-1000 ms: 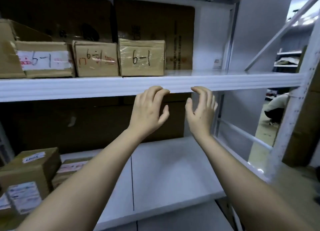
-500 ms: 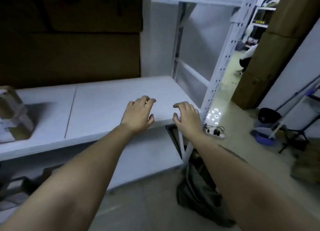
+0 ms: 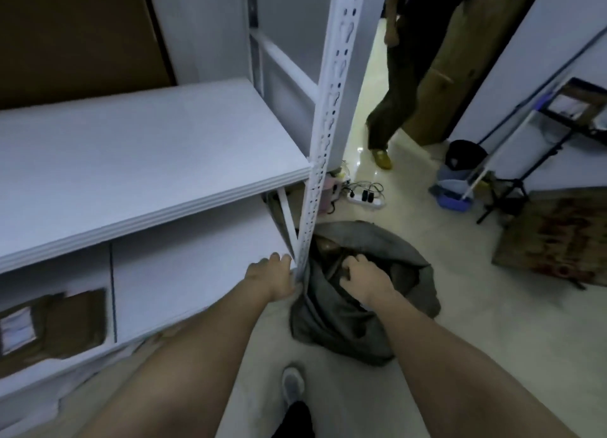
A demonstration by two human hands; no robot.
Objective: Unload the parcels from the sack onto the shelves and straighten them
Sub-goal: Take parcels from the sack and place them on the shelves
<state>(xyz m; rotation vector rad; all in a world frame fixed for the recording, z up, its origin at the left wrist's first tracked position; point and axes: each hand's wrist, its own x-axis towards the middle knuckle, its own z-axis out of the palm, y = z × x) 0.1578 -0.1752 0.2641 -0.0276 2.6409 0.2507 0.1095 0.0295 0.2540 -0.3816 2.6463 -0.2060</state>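
Head view: grey sack [image 3: 358, 309] is slumping on the floor beside the white upright [image 3: 323, 135]. Right hand [image 3: 366, 281] is reaching inside, fingers curling on something dark. Left hand [image 3: 271, 276], fingers relaxed, is hovering at the lower shelf [image 3: 184, 273] edge.
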